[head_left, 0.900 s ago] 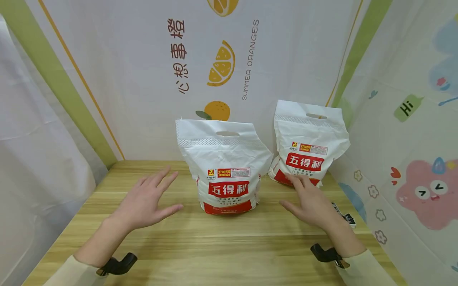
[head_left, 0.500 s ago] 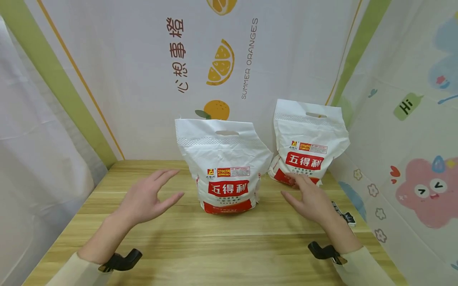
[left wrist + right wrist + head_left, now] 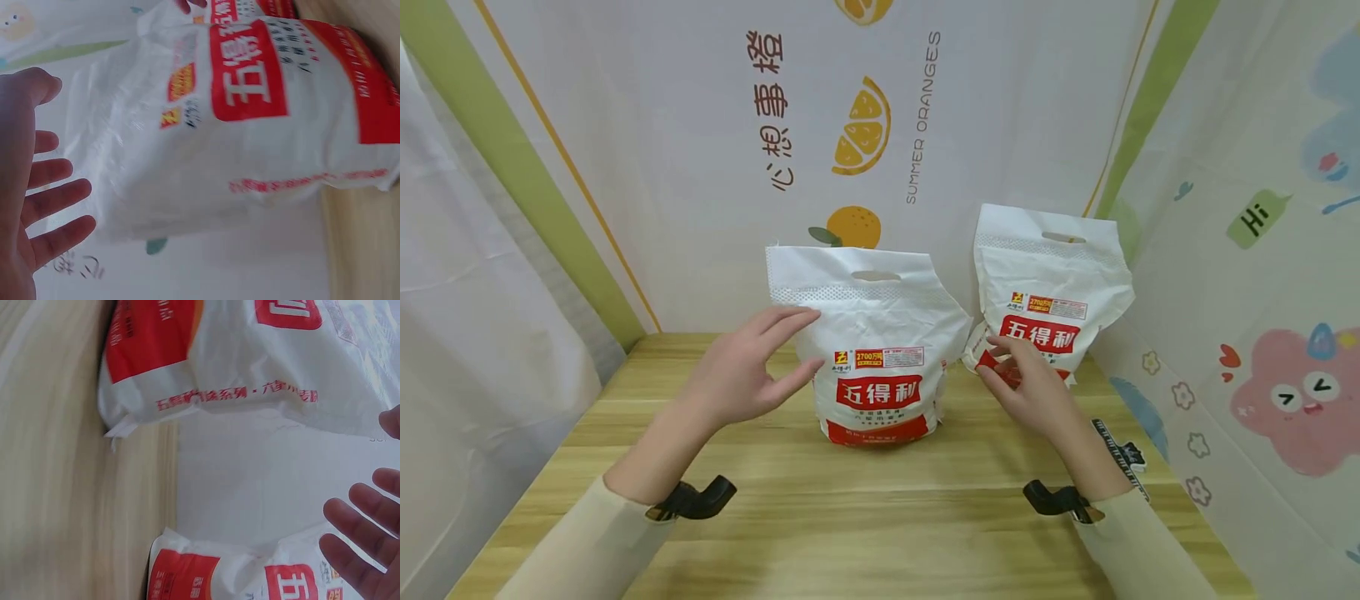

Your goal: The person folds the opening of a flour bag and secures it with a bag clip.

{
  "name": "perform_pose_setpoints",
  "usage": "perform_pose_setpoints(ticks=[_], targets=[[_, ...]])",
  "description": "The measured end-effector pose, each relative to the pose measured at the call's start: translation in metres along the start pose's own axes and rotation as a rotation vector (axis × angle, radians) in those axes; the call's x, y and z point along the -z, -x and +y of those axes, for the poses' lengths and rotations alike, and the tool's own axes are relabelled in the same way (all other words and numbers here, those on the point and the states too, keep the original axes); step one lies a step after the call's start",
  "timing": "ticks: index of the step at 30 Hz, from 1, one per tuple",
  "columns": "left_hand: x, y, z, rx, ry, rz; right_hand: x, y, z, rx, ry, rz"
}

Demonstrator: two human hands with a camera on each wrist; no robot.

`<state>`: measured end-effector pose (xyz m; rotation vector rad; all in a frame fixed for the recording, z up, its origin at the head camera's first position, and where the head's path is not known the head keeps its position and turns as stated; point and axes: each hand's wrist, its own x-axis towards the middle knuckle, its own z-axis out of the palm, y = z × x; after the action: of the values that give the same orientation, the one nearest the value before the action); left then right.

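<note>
A white flour bag (image 3: pixel 883 321) with red labels and a cut-out handle stands upright in the middle of the table. My left hand (image 3: pixel 737 375) is raised at its left side, fingers extended and thumb apart. In the left wrist view, that hand (image 3: pixel 25 187) holds nothing beside the upper part of the bag (image 3: pixel 169 150). My right hand (image 3: pixel 1030 392) hovers right of the same bag, fingers spread and slightly bent, overlapping the lower front of a second flour bag (image 3: pixel 1052 275) in the head view. The right wrist view shows loose fingers (image 3: pixel 359 528) gripping nothing.
The second bag stands farther back, at the right corner by the wall cloth. A black-and-white patterned flat item (image 3: pixel 1123 454) lies on the wooden table (image 3: pixel 850 533) near its right edge. Printed cloths (image 3: pixel 700 167) hang at the back and sides.
My left hand has moved right and up, from apart on the left to the bag's upper left side. My right hand has shifted slightly left and up. Both bags have stayed put.
</note>
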<state>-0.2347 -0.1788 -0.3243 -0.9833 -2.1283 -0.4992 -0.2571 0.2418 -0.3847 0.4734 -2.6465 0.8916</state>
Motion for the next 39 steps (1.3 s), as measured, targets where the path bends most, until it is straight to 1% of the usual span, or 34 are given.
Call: perform_pose_setpoints(ticks=[5, 10, 14, 17, 21, 24, 29, 33, 39], targets=[[0.002, -0.041, 0.008, -0.055, 0.001, -0.013, -0.001, -0.015, -0.006, 0.007, -0.070, 0.013], [-0.001, -0.079, 0.013, -0.047, -0.002, -0.071, -0.002, -0.028, -0.012, 0.010, -0.133, 0.041], [-0.010, -0.103, 0.013, -0.034, -0.005, -0.133, -0.005, -0.036, -0.016, 0.016, -0.166, 0.061], [-0.018, -0.116, 0.012, -0.024, -0.018, -0.173, -0.007, -0.042, -0.018, 0.016, -0.182, 0.061], [-0.030, -0.128, 0.010, 0.012, -0.032, -0.234, -0.010, -0.048, -0.022, 0.003, -0.202, 0.053], [-0.037, -0.136, 0.008, 0.040, -0.021, -0.274, -0.013, -0.051, -0.023, -0.011, -0.227, 0.055], [-0.045, -0.143, 0.007, 0.081, -0.002, -0.316, -0.016, -0.053, -0.023, -0.018, -0.292, 0.057], [-0.047, -0.145, 0.006, 0.096, 0.029, -0.314, -0.017, -0.053, -0.024, -0.001, -0.303, 0.075], [-0.048, -0.145, 0.005, 0.073, 0.070, -0.276, -0.017, -0.052, -0.026, 0.020, -0.305, 0.113]])
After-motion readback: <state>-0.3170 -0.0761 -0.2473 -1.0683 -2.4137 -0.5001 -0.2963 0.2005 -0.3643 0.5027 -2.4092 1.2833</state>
